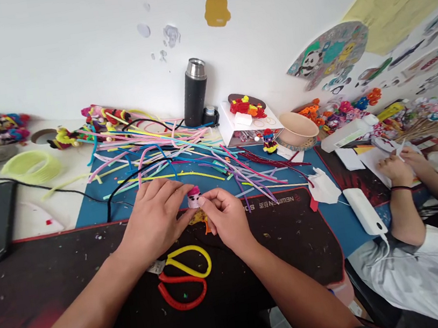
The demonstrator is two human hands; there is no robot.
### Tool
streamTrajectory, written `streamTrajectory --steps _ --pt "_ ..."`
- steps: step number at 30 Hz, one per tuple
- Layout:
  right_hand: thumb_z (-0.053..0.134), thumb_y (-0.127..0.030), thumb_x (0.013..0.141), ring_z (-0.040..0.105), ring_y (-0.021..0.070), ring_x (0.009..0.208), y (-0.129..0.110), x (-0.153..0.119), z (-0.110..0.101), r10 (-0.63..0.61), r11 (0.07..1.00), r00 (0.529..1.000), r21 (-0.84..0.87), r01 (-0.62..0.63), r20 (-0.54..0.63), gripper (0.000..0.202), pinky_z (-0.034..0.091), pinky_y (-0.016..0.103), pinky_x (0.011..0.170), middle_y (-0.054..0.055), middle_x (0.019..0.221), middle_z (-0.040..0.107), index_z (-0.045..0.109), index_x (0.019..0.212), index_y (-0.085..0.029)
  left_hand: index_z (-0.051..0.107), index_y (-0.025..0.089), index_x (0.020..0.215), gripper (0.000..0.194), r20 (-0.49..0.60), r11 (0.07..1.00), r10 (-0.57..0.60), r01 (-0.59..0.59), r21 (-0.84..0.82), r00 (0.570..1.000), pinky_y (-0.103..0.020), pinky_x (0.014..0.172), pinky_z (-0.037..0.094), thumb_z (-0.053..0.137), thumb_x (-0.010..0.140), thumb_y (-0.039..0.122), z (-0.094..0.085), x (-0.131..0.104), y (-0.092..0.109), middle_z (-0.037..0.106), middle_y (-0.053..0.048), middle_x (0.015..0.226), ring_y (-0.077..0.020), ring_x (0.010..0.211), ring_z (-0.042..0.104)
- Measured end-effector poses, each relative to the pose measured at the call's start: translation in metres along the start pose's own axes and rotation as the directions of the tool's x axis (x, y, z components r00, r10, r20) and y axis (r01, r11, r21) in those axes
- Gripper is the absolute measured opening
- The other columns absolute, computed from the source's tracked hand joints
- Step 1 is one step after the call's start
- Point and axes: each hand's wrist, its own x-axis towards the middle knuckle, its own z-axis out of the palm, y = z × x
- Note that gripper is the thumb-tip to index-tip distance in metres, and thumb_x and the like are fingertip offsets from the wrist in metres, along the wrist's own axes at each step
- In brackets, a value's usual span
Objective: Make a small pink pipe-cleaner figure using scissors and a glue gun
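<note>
Just below the centre of the frame, by the upper edge of the dark mat (279, 242), a small pale figure (194, 200) with a pink top and dark marks on the front, roughly upright between two sets of fingertips. Left hand (161, 215) grasping lightly, forefinger by the pink top, thumb lower down; right hand (227, 220) pinching at the figure's right edge, thumb in front. Contact behind the figure: hidden, cannot tell. Just beneath, partly covered by fingers, a yellow patch (199, 216) and an orange bit (207, 226), joined or separate: cannot tell.

Best, by judgement, to steady with the left and adjust with the right, rather than tugging both ways at once. Pinch at the edges and spare the dark marks from rubbing. Use small turns and light pressure, to avoid flattening soft-looking material. Check the front after each adjustment. Mind the scissors (184, 279) at lower centre, metal end close to the left forearm (98, 289); avoid leaning there. Hold the work clear of the loose fuzzy stems (150, 141) at upper centre, for fear of snagging
</note>
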Motion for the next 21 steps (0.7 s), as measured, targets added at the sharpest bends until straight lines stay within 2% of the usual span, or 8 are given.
streamTrajectory --steps 11,21 --pt "0.078 -0.051 0.092 0.042 0.0085 0.035 0.0028 -0.0002 0.0006 -0.003 1.0 1.0 0.015 0.003 -0.011 0.032 0.034 0.022 0.039 -0.012 0.048 0.05 0.065 0.089 -0.022 0.073 0.016 0.131 0.03 -0.041 0.996 0.061 -0.058 0.069 0.997 -0.051 0.093 0.052 0.065 0.108 0.033 -0.0011 0.0004 0.0009 0.08 -0.016 0.117 -0.0367 0.11 0.068" --pt "0.077 -0.046 0.093 0.042 0.0081 0.035 0.0046 0.0003 0.0006 -0.015 0.999 1.0 0.03 0.016 -0.01 0.027 0.033 0.021 0.039 -0.011 0.047 0.05 0.066 0.089 -0.021 0.074 0.015 0.13 0.03 -0.043 0.996 0.071 -0.069 0.06 0.997 -0.052 0.092 0.053 0.066 0.107 0.033 -0.0008 0.0004 -0.0001 0.08 -0.017 0.117 -0.0378 0.109 0.069"
